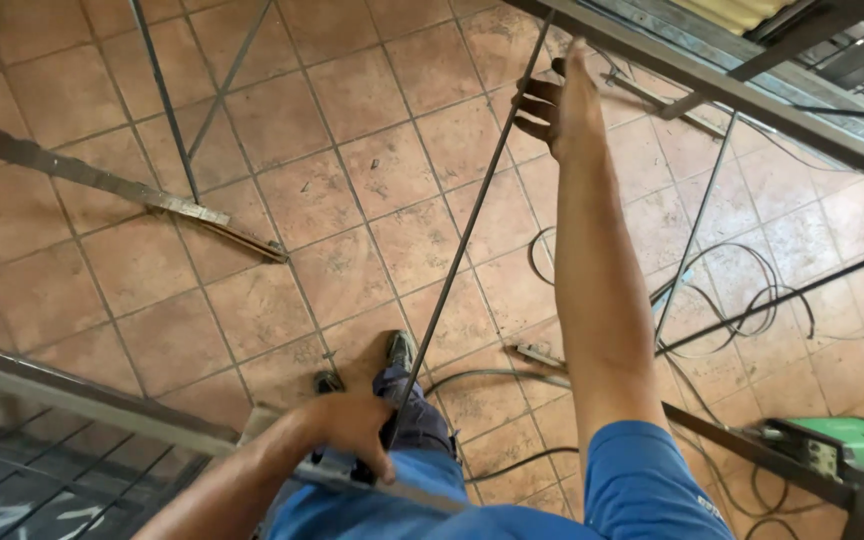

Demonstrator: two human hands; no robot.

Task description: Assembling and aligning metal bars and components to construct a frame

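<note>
Head view, looking down over a tiled floor point(252, 200).

Thin steel rod point(472, 215) runs diagonally, from the upper metal frame bar point(752, 100) at top right down to the lower frame bar point(102, 400) at bottom left.

Left hand point(352, 430): closed around the rod's lower end, pressing it where it meets the lower frame bar. Fingers wrapped; firm hold, by appearance.

Right hand point(557, 105): arm fully extended, fingers curled loosely around the rod near its upper end, just below the upper frame bar. Grip partly closed; whether it clamps the rod or only steadies it, cannot tell.

Judged step: the rod is being positioned as a diagonal member between the two bars, both ends held for alignment. It does not look fixed at either end.

Next move calls for: keeping both ends seated on the bars without letting the rod bow or slip, and checking its angle against the crossed rods point(202, 90) at top left.

Nearby: cables point(742, 300) looped on the floor; green machine point(832, 440) at lower right; person's shoe point(400, 350) under the rod.
</note>
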